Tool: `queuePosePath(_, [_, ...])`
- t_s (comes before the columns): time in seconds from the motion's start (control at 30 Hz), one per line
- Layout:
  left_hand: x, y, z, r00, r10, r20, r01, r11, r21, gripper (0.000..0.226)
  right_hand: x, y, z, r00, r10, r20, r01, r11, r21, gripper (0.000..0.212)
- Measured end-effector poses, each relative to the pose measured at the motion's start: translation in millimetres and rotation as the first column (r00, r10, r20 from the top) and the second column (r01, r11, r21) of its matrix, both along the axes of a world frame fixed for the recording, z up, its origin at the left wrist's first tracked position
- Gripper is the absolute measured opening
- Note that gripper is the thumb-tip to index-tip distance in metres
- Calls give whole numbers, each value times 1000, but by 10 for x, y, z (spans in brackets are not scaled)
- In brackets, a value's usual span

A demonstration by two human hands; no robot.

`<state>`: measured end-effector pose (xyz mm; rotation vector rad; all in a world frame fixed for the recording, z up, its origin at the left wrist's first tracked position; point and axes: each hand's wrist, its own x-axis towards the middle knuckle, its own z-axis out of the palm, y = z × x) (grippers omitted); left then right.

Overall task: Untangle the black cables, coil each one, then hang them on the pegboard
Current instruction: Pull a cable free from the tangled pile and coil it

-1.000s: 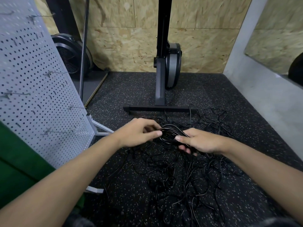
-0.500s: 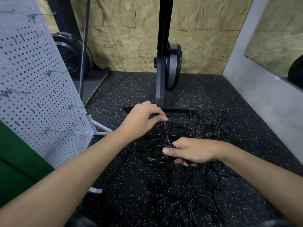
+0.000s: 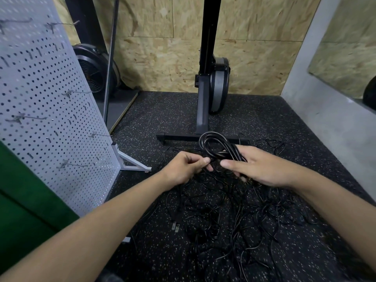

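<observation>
Speckled black rubber floor (image 3: 264, 110), OSB wall (image 3: 162, 58) behind. I'm using the black stand (image 3: 201, 119) as reference; its foot bar lies flat across the floor.

- Coiled cable (image 3: 215, 145): just in front of the foot bar and raised off the floor. On my feed its top loops overlap the bar.
- Right hand (image 3: 262, 169): in front of the stand, gripping the near end of the coil. Fingers are curled under the bundle and the thumb points toward the other hand.
- Left hand (image 3: 183, 167): in front of the stand and left of the coil, fingers curled. Thumb and forefinger pinch a strand (image 3: 212, 159) right at the coil. I can't tell whether it's part of the coil.
- Tangle of black cables (image 3: 234, 216): spread on the floor in front of the stand, below and nearer than both hands. A few loops reach the right end of the foot bar.
- Pegboard (image 3: 50, 110): left of the stand, upright on a white foot, with wire hooks (image 3: 78, 92) sticking out.
</observation>
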<state>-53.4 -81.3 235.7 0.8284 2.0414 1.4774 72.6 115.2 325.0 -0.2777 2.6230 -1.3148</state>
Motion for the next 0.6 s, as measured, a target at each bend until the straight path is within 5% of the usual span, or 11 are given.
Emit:
queuePosePath(0.1, [57,54,-33,984,24,-178,-41,995,-90,34,-60,82,-114,985,-167,-36,170,980,106,9])
queuePosePath(0.23, [218,197,-21,932,-7,-364,-83,969,-232,32,-155,164,-238,919,-363,-157,395,837,378,38])
queuePosePath(0.4, [543,395,67,833,-199,-516,-45,905,-422,25,-193,160,-358,864,-480,-153,487,716,500,29])
queuePosePath(0.6, [475,236,413,322,-494,-807,-60,841,-538,15,-128,176,-410,943,-319,-94,273,580,767,10])
